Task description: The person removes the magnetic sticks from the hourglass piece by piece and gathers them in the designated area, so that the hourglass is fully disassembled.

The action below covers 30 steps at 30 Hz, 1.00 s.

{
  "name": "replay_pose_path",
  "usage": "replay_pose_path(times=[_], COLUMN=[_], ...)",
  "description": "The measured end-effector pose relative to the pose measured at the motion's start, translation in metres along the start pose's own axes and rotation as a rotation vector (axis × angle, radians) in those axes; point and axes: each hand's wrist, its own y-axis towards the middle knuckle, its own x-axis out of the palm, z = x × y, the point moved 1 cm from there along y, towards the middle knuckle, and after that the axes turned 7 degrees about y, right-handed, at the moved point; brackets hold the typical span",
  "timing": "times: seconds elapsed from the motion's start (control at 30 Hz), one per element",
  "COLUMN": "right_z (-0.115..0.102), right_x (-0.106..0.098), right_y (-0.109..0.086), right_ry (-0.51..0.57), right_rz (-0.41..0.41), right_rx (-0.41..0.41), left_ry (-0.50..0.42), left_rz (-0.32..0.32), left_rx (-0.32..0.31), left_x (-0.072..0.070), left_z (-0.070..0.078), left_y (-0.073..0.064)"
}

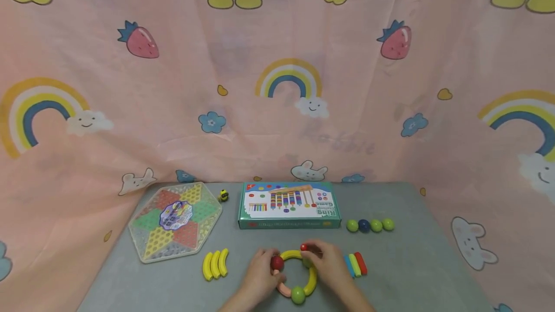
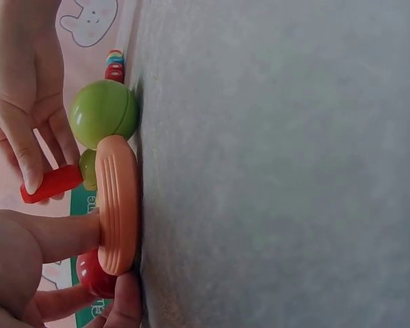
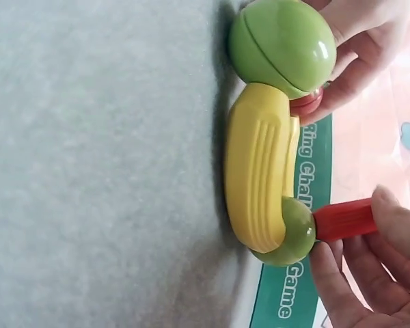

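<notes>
A ring of toy parts lies on the grey table, made of yellow curved pieces [image 1: 312, 281], a salmon curved piece [image 1: 284, 290], a red ball [image 1: 277, 263] and green balls [image 1: 297, 295]. My left hand [image 1: 260, 272] grips the ring's left side, its fingers around the red ball and touching the salmon piece. In my right hand [image 1: 331, 260] a short red rod [image 3: 345, 219] is pinched between thumb and fingers. The rod's end meets the top of the olive-green ball [image 3: 302, 231] at the ring's far right; whether it sits in a hole is hidden.
Behind the ring lies a Ring Challenge Game box [image 1: 286, 206]. Several yellow curved pieces [image 1: 215, 265] lie left, near a hexagonal game board [image 1: 143, 223] and a bee figure [image 1: 223, 195]. On the right are coloured rods [image 1: 355, 265] and a row of balls [image 1: 376, 226].
</notes>
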Motion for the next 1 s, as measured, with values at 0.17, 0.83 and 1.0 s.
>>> replay_pose_path(times=[0.17,0.83,1.0], right_z=[0.002,0.022,0.048], right_x=[0.002,-0.073,-0.102], right_y=[0.0,-0.009,-0.01], right_ry=[0.019,0.006,-0.018], right_rz=[0.031,0.246,0.264], right_rx=[-0.002,0.1,0.171], left_ry=[-0.006,0.001,0.05], left_rz=[0.016,0.006,-0.078], left_rx=[0.001,0.186,0.246], left_x=[-0.001,-0.007,-0.012], left_z=[0.004,-0.011,-0.02], left_y=[-0.002,-0.006,-0.012])
